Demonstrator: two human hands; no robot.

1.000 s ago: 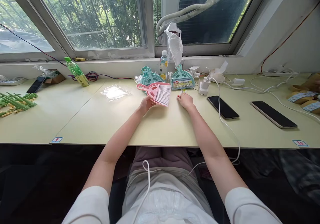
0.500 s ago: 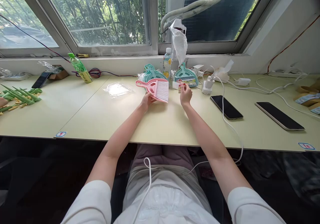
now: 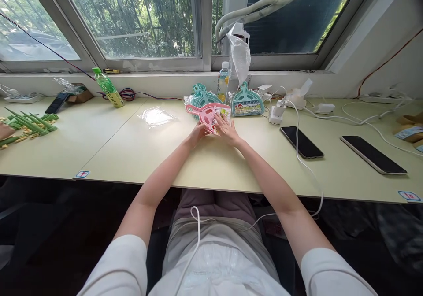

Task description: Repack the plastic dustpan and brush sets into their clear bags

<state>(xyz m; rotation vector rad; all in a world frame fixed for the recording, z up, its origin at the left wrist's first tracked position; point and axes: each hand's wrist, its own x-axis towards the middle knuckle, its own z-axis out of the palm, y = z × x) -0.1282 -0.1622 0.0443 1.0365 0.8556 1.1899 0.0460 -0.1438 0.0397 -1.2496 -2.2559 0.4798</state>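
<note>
A small pink brush and dustpan set (image 3: 205, 111) lies on the pale yellow table (image 3: 139, 155), just ahead of me. My left hand (image 3: 199, 132) grips its near left edge. My right hand (image 3: 226, 128) presses a small printed card (image 3: 224, 112) flat against the brush's bristles, fingers closed on it. A stack of teal dustpans (image 3: 202, 97) stands just behind, and a packed teal dustpan set with a picture label (image 3: 247, 103) stands to the right of it.
Two black phones (image 3: 301, 141) (image 3: 373, 154) lie to the right, with white cables and a charger (image 3: 276, 112). An empty clear bag (image 3: 156, 116), a green bottle (image 3: 108, 88) and green sticks (image 3: 28, 123) lie left. Another person's hand (image 3: 4, 131) shows at the left edge.
My right hand picked up the printed card from the table and carried it left onto the pink brush. The left hand kept hold of the pink set, which shifted slightly.
</note>
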